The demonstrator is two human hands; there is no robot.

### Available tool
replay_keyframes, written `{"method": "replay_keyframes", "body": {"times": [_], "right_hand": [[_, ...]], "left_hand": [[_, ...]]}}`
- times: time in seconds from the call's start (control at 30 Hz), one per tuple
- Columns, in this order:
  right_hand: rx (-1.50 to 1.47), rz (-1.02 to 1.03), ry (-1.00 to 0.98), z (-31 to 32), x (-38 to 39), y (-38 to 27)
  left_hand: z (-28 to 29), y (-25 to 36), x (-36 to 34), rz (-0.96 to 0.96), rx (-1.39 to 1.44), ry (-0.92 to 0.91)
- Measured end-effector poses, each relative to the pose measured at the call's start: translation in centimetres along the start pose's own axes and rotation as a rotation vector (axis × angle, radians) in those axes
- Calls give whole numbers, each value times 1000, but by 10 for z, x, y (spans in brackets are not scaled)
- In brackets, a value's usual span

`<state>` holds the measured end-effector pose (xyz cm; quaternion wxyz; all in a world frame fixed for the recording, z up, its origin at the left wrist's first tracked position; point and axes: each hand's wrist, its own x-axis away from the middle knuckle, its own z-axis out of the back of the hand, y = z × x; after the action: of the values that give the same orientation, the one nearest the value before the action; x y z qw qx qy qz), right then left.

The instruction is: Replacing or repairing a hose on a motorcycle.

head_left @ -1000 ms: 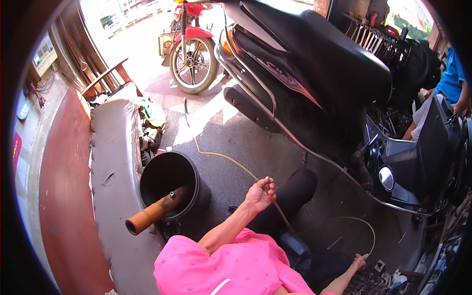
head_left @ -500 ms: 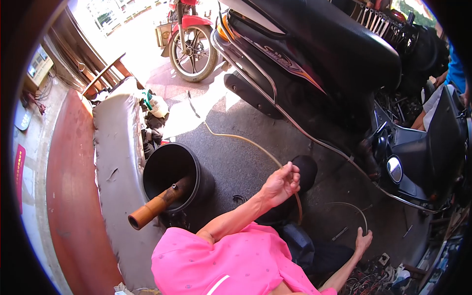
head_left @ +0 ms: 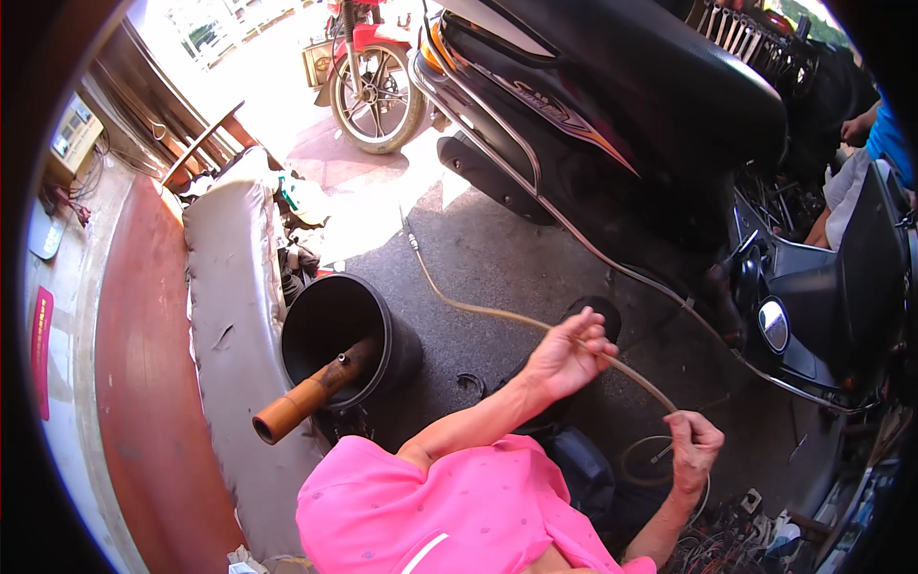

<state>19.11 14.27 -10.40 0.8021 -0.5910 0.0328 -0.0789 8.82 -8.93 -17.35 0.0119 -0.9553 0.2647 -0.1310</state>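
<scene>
A thin, yellowish flexible hose [head_left: 457,305] runs over the dark floor, with a slim fitting [head_left: 414,243] at its far end. My left hand [head_left: 571,356] is loosely closed around its middle part, fingers curled. Further right, my right hand [head_left: 694,448] pinches the same hose between thumb and fingers, so a short length [head_left: 643,379] spans both hands. Past the right hand, the hose loops down beside my dark trouser leg. Part of the hose is hidden behind my left hand.
A black bucket [head_left: 390,335] with a bamboo tube [head_left: 304,404] leaning in it stands left, beside a grey padded bench [head_left: 229,316]. A black scooter [head_left: 612,124] stands ahead. A person in blue [head_left: 893,134] is at far right. Clutter [head_left: 736,536] lies lower right.
My right hand has risen toward my left hand along the hose. My left hand has shifted slightly right, and the hose's far end has been drawn nearer. The other person's arm has moved.
</scene>
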Motion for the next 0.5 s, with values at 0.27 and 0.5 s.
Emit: {"method": "replay_keyframes", "body": {"times": [0.27,0.5], "right_hand": [[484,424,450,102,12,-11],[573,453,1062,170,30,-2]], "left_hand": [[75,108,11,-303,154,389],[129,116,6,-314,315,564]]}}
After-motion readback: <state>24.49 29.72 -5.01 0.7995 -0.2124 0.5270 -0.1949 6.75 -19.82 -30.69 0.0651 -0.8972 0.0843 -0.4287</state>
